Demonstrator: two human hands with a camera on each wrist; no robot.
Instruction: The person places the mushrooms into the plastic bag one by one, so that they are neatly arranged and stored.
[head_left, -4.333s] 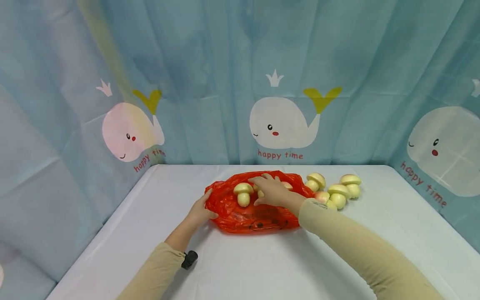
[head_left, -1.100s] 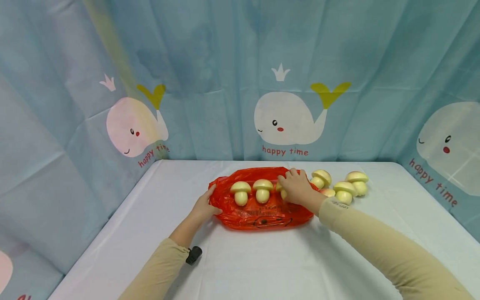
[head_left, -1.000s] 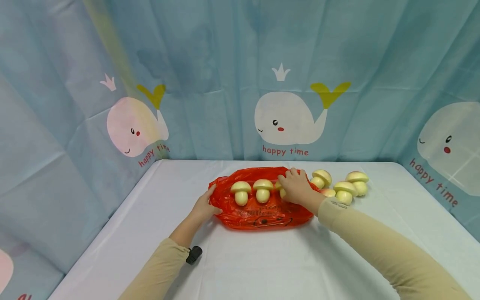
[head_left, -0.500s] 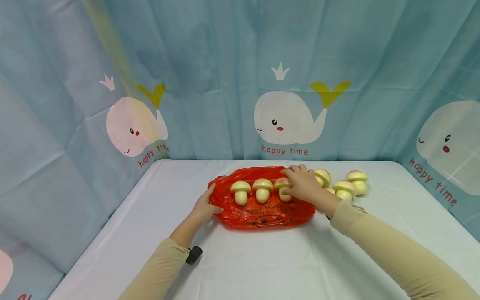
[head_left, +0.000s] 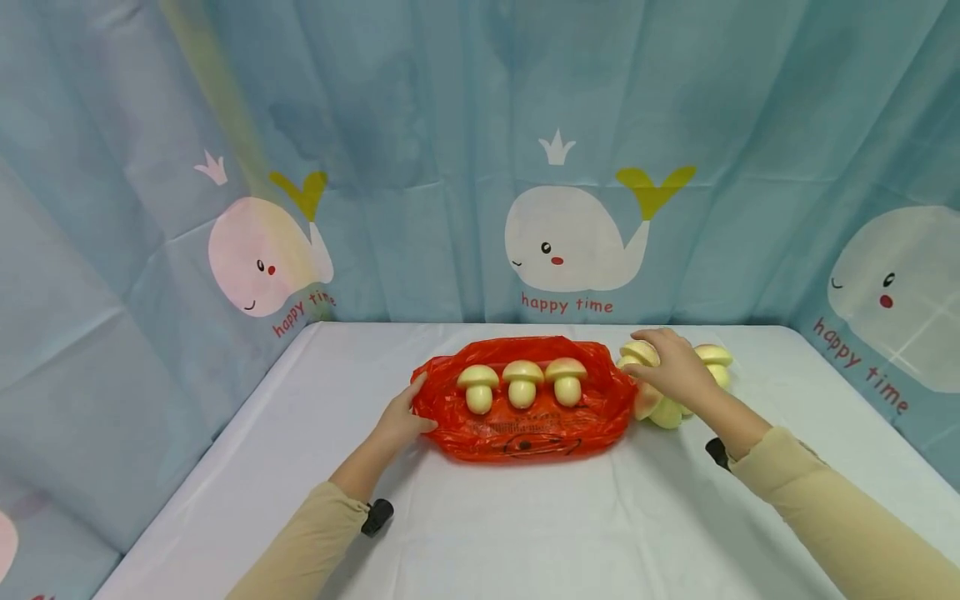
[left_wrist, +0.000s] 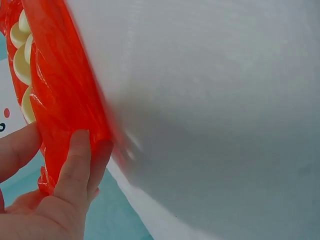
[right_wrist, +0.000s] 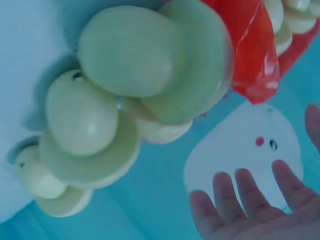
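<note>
A red plastic bag (head_left: 487, 442) lies on its side with its mouth spread. Three pale yellow toy mushrooms (head_left: 522, 385) sit in a row within it. My left hand (head_left: 400, 421) grips the bag's left end, and the left wrist view shows fingers on both sides of the red film (left_wrist: 65, 75). To the bag's right, my right hand (head_left: 678, 367) hovers above a cluster of loose toy mushrooms (head_left: 666, 412), partly hiding them. The right wrist view shows its fingers spread and holding nothing, apart from the mushrooms (right_wrist: 130, 50).
A white cloth covers the table (head_left: 510, 533). Behind it hangs a blue curtain (head_left: 420, 250) printed with whales, which also closes off both sides. Black straps with small devices (head_left: 377, 517) are on the wrists.
My right hand has let go of the third mushroom inside the bag and moved right, over the loose mushrooms. The left hand has stayed at the bag's left end.
</note>
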